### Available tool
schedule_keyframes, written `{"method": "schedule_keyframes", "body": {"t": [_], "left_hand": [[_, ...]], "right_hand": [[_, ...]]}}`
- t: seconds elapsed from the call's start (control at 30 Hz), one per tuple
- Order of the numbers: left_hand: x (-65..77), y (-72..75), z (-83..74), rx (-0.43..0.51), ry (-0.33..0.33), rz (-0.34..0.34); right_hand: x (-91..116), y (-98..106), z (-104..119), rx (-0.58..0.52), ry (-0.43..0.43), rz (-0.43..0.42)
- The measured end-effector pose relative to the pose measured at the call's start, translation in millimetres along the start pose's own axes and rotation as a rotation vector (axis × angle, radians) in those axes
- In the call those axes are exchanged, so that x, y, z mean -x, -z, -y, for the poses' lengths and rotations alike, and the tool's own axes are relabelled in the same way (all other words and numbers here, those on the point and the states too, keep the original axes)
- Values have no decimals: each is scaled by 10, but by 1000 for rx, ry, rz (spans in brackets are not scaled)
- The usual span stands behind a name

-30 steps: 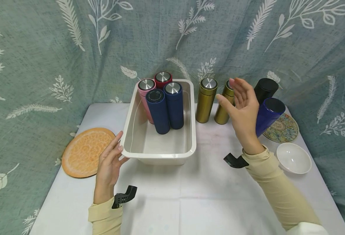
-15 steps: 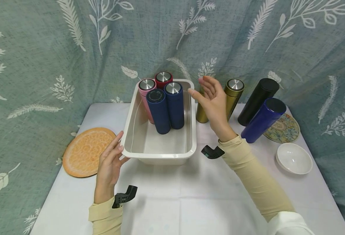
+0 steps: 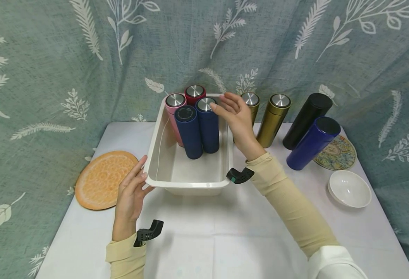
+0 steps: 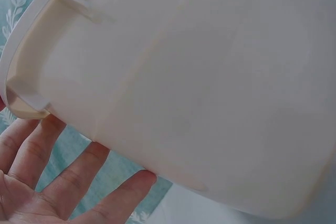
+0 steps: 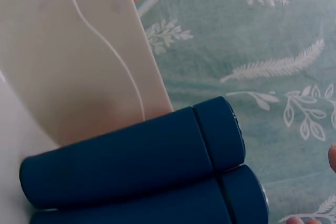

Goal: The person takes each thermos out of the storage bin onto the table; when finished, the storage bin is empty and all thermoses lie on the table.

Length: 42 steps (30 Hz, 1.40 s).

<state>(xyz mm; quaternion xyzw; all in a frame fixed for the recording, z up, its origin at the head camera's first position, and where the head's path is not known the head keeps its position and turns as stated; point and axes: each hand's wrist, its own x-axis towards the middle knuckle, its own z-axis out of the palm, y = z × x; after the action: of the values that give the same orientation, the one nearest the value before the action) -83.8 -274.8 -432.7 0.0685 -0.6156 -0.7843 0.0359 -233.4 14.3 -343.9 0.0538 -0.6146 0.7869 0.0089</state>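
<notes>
A white plastic bin [image 3: 187, 185] holds several insulated bottles: pink [image 3: 171, 112], red [image 3: 190, 101] and two navy ones. My left hand [image 3: 129, 201] touches the bin's left side, its fingers fairly straight; in the left wrist view the fingertips [image 4: 142, 178] lie along the bin's edge. Over the bin's right rim, my right hand [image 3: 239, 124] holds nothing, thumb and fingers spread apart. Its thumb overlaps the silver lid of the right navy bottle [image 3: 208, 133] in the head view. The other navy bottle [image 3: 189, 135] has a dark top. Both navy bottles [image 5: 126, 156] fill the lower right wrist view.
Right of the bin stand two gold bottles [image 3: 270, 124], the nearer one partly behind my right hand. Beyond are black [image 3: 305, 122] and glossy blue [image 3: 310, 145] bottles, a patterned round mat [image 3: 338, 153] and a white bowl [image 3: 349, 190]. An orange round mat [image 3: 103, 182] lies left.
My right hand has moved left from beside the blue and black bottles, past the gold ones, to the bin's right rim. My left hand has stayed at the bin.
</notes>
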Motion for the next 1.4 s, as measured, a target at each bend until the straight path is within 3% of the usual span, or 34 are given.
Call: {"method": "schedule_keyframes", "body": {"t": [0.1, 0.27, 0.43, 1.4], "left_hand": [[-1, -1, 1, -9, 1, -3], [3, -4, 0, -21, 3, -5], [9, 2, -2, -19, -1, -6], [15, 13, -10, -19, 11, 16]], "right_hand": [[-13, -26, -33, 32, 5, 3], [-33, -61, -75, 175, 35, -3], [-55, -69, -108, 266, 13, 2], [-194, -166, -193, 369, -84, 9]]}}
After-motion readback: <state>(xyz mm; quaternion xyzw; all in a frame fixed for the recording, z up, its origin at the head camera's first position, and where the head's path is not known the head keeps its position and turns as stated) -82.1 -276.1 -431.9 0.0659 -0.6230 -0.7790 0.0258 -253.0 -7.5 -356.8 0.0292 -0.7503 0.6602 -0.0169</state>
